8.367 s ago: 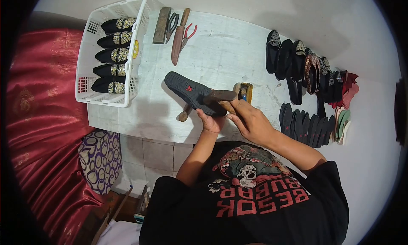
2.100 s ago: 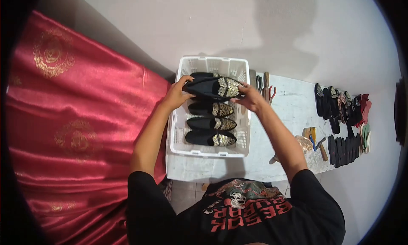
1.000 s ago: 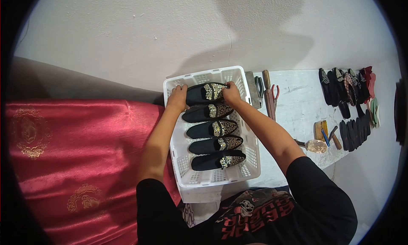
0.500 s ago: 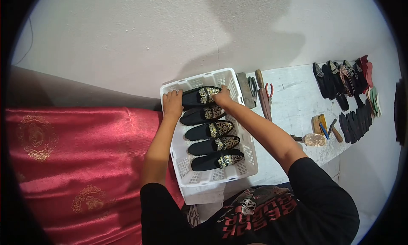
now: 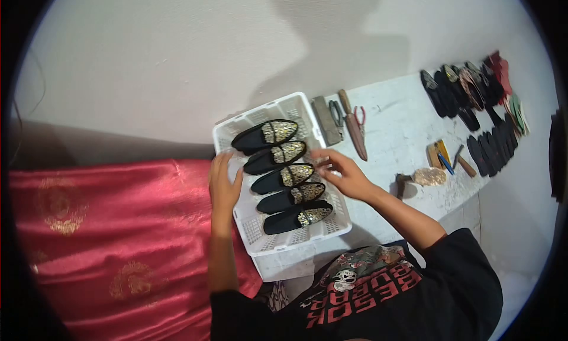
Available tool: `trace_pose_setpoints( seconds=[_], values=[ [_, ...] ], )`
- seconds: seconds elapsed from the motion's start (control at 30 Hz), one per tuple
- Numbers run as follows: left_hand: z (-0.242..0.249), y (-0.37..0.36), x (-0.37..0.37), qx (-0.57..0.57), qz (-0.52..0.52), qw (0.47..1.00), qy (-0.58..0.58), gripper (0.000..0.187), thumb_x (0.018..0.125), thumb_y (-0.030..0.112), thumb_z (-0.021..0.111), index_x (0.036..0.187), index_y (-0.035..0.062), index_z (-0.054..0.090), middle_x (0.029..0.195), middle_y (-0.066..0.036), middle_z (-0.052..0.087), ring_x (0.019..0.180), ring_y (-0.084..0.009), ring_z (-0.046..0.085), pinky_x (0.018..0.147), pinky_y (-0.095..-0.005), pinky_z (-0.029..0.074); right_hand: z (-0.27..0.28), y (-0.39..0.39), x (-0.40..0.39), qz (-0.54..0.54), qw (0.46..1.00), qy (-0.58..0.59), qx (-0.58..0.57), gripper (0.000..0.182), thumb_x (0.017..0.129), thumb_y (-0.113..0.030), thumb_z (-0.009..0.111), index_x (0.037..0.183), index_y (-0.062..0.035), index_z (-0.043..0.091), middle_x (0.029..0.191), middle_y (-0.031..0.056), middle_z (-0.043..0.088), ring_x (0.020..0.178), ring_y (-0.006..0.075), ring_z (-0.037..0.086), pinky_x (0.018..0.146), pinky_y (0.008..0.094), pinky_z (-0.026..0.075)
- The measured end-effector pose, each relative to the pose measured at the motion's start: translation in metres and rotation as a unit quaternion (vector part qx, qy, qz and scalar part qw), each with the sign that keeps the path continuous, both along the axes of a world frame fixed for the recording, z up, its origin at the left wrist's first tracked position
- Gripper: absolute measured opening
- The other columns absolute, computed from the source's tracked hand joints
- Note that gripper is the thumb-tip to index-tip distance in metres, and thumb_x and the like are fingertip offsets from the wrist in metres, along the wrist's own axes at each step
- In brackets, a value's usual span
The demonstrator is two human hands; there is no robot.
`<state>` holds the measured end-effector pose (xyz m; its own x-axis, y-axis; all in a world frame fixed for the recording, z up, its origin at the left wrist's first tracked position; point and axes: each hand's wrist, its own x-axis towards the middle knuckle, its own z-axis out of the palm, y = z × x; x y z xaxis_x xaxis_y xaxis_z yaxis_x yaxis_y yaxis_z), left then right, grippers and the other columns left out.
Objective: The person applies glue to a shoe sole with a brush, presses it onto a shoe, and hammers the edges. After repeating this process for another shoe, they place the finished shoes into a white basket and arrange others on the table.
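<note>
Evidently both hands are released: the left hand [image 5: 223, 184] lies along the left side of a white basket [image 5: 296, 245] at the centre of the frame, the right hand [image 5: 343, 172] over its right rim. Neither grip holds anything; whether the fingertips touch the plastic cannot be told. Five black slippers [image 5: 283, 178] with gold-patterned toes sit inside, with no readable label.

On the black shirt [image 5: 367, 293], lower right, red capitals run inverted and creased beneath a skull print, perhaps "BESOK", not surely. Gold emblems on the red cloth [image 5: 118, 222] at left are too blurred to read, and the dark image border cuts the cloth off. At upper right of the surface [image 5: 390, 113], more slippers [image 5: 455, 92] overlap, hiding parts of one another. A patterned item [image 5: 278, 296] at bottom centre is mostly covered.
</note>
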<state>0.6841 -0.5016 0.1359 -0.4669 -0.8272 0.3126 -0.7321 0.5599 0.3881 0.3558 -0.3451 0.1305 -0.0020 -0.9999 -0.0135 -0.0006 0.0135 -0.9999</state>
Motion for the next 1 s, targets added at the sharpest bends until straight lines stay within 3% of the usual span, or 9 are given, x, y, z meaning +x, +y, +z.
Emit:
trace_pose_setpoints(
  seconds=[0.03,0.1,0.3,0.47,0.6,0.7,0.83,0.9,1.0],
  values=[
    [0.007,0.03,0.001,0.006,0.016,0.999,0.037,0.046,0.09,0.007,0.073,0.134,-0.0008,0.061,0.135,-0.022,0.061,0.129,-0.0415,0.055,0.112,-0.0503,0.042,0.007,0.026,-0.006,0.004,0.999,0.02,-0.035,0.038,0.1,-0.004,0.062,0.139,-0.0051,0.06,0.131,0.0078,0.066,0.106,0.0161,0.066,0.094,0.0333,0.055],
    [0.015,0.087,0.002,0.047,0.045,0.993,0.096,0.031,0.093,0.002,0.068,0.123,-0.0029,0.066,0.128,-0.021,0.065,0.124,-0.0385,0.06,0.11,-0.0474,0.045,0.015,0.073,-0.018,0.024,0.999,0.036,0.008,0.026,0.102,-0.009,0.064,0.127,-0.0031,0.067,0.114,0.0085,0.07,0.099,0.0159,0.067,0.09,0.0326,0.054],
    [0.01,0.213,-0.021,0.11,0.151,0.946,0.264,0.013,0.093,-0.002,0.063,0.105,-0.004,0.067,0.112,-0.018,0.069,0.109,-0.0319,0.066,0.102,-0.0401,0.049,0.002,0.156,-0.009,0.044,0.995,0.039,0.086,0.024,0.1,-0.004,0.061,0.122,-0.0026,0.067,0.112,0.0091,0.069,0.096,0.0161,0.066,0.089,0.0326,0.053],
    [0.055,0.23,-0.039,0.073,0.117,0.967,0.215,0.009,0.094,-0.003,0.063,0.102,-0.0032,0.068,0.102,-0.016,0.069,0.1,-0.0288,0.068,0.096,-0.0375,0.051,0.051,0.162,0.003,0.138,0.981,0.106,-0.081,0.024,0.096,-0.006,0.06,0.119,-0.0021,0.066,0.115,0.0153,0.068,0.107,0.0348,0.067,0.094,0.0426,0.053],
    [0.079,0.231,-0.05,0.05,0.121,0.964,0.232,0.011,0.095,-0.003,0.062,0.103,-0.0024,0.069,0.102,-0.012,0.071,0.099,-0.0232,0.067,0.095,-0.0364,0.05,0.066,0.175,-0.015,0.149,0.966,0.178,-0.116,0.024,0.095,-0.009,0.06,0.117,-0.0031,0.066,0.11,0.0154,0.068,0.105,0.0343,0.067,0.091,0.0442,0.053],
    [0.072,0.246,-0.073,0.066,0.088,0.963,0.246,0.01,0.094,-0.003,0.062,0.102,-0.0017,0.069,0.099,-0.012,0.071,0.096,-0.0243,0.067,0.092,-0.0363,0.051,0.056,0.21,-0.042,0.095,0.957,0.241,-0.13,0.022,0.095,-0.009,0.061,0.116,-0.0039,0.066,0.11,0.0139,0.069,0.103,0.034,0.068,0.09,0.0444,0.054],
    [0.034,0.305,-0.117,0.169,-0.002,0.967,0.193,0.01,0.093,-0.002,0.064,0.101,-0.0006,0.07,0.095,-0.013,0.071,0.093,-0.0272,0.069,0.089,-0.0365,0.052,0.031,0.276,-0.065,0.086,0.963,0.256,-0.009,0.023,0.095,-0.009,0.061,0.117,-0.0045,0.066,0.11,0.0142,0.069,0.104,0.0348,0.068,0.091,0.0446,0.054],
    [0.011,0.338,-0.143,0.262,-0.063,0.943,0.196,0.009,0.093,0.001,0.066,0.1,0.0007,0.071,0.096,-0.014,0.073,0.094,-0.0283,0.071,0.089,-0.0367,0.053,0.029,0.306,-0.069,0.107,0.954,0.28,0.031,0.023,0.095,-0.011,0.061,0.117,-0.0046,0.067,0.111,0.0146,0.07,0.104,0.035,0.068,0.092,0.0452,0.054],
    [0.022,0.369,-0.188,0.337,-0.167,0.905,0.201,0.009,0.093,0.003,0.068,0.1,0.0029,0.073,0.098,-0.013,0.074,0.094,-0.0306,0.072,0.087,-0.038,0.053,0.026,0.338,-0.068,0.085,0.964,0.245,0.056,0.023,0.096,-0.013,0.061,0.118,-0.0051,0.067,0.11,0.0148,0.07,0.103,0.0354,0.068,0.092,0.0461,0.054]
  ],
)
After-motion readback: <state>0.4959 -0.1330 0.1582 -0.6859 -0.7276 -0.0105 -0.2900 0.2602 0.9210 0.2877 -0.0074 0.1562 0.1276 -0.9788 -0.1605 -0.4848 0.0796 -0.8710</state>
